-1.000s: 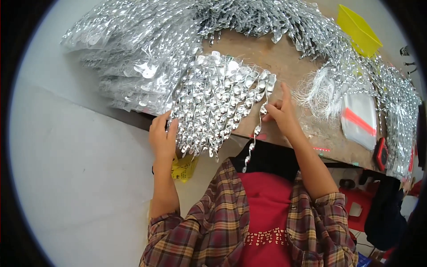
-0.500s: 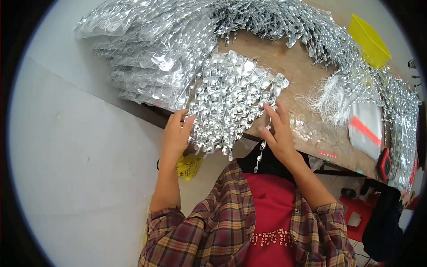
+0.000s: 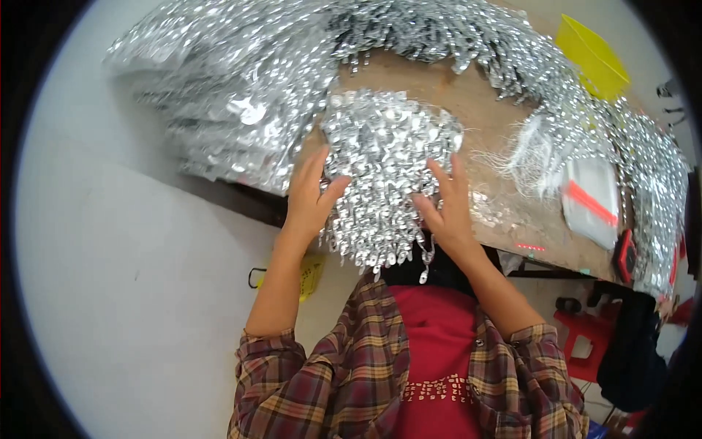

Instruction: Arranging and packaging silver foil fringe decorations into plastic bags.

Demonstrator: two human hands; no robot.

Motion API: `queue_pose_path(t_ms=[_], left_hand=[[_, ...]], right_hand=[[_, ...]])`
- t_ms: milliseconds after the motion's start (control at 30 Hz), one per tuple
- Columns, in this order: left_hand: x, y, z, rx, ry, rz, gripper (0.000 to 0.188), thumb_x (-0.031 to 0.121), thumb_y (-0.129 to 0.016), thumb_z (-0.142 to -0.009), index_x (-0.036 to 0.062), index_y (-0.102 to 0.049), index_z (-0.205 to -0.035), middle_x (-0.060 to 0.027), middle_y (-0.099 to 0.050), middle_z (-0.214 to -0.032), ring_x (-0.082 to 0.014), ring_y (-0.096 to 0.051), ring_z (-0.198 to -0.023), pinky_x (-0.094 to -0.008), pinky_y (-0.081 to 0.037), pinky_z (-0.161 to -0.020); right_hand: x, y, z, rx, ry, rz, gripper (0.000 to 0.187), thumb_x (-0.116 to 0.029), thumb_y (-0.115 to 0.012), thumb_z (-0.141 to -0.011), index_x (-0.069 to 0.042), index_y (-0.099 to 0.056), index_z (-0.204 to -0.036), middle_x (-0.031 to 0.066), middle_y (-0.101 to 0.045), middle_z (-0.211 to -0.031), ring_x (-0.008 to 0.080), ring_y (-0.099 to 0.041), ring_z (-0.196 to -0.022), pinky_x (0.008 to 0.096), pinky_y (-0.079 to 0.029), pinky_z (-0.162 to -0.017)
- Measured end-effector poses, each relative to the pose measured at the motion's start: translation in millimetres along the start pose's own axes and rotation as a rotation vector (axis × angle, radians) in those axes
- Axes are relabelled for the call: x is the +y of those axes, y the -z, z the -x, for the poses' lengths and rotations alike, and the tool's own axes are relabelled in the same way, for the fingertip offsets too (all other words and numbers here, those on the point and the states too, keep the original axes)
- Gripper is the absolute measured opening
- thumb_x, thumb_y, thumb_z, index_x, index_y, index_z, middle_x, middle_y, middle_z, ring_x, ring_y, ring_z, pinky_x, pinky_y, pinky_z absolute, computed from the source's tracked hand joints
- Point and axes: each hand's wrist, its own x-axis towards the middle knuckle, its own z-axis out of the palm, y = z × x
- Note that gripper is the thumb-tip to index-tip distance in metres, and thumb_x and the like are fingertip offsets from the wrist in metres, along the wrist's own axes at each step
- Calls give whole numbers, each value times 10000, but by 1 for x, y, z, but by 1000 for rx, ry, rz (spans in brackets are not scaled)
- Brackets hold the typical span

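Observation:
A bunch of shiny silver twisted strips [image 3: 387, 161] lies near the front edge of the table, its lower ends hanging past the edge. My left hand [image 3: 314, 197] rests against the bunch's left side, thumb and fingers spread apart. Against the right side sits my right hand [image 3: 447, 208], its fingers also apart and touching the outer strips. Neither hand is closed round the strips. One strip [image 3: 424, 274] dangles lower than the others at the bunch's right.
Bagged silver strips [image 3: 234, 110] are heaped at the left, and more strips [image 3: 424, 33] curve along the back and right. White threads [image 3: 530, 157], a clear plastic bag [image 3: 591, 212], a red-and-black tool [image 3: 625, 256] and a yellow bin [image 3: 592, 58] are at the right.
Both hands have pressed inward against the bunch, the left moving right and up, the right slightly left. The bunch is more gathered, and its loose right strip hangs closer to the others.

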Motion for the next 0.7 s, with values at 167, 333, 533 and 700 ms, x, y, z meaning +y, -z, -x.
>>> queue_pose_path(t_ms=[167, 333, 533, 700], left_hand=[[-16, -29, -17, -150, 53, 166, 686, 341, -639, -862, -3, -364, -1388, -255, -285, -1451, -359, -268, -1355, -386, -230, -1090], [-11, -34, -55, -161, -80, 40, 662, 405, -652, -835, 28, -453, -1342, -237, -408, -1388, -337, -390, -1297, -369, -299, -1059], [-35, -41, -106, -191, -95, -65, 680, 465, -634, -823, 53, -466, -1337, -212, -364, -1429, -333, -341, -1331, -381, -275, -1077], [-7, -37, -95, -142, -41, -46, 627, 370, -646, -837, 32, -460, -1331, -220, -370, -1416, -340, -355, -1315, -386, -285, -1071]], right_hand=[[7, -20, -11, 33, -3, -7, 606, -319, -651, -829, -57, -447, -1336, 307, -190, -1457, 452, -201, -1344, 502, -173, -1094], [24, -43, -37, 165, -20, -52, 523, -242, -584, -877, -43, -431, -1336, 306, -207, -1446, 448, -212, -1341, 481, -187, -1094], [50, -44, -80, 194, -44, -138, 488, -223, -540, -904, -31, -419, -1336, 286, -205, -1457, 413, -210, -1356, 438, -177, -1107], [64, -1, -66, 45, -170, -284, 461, -193, -568, -894, -89, -463, -1331, 212, -216, -1490, 323, -326, -1326, 392, -310, -1053]])
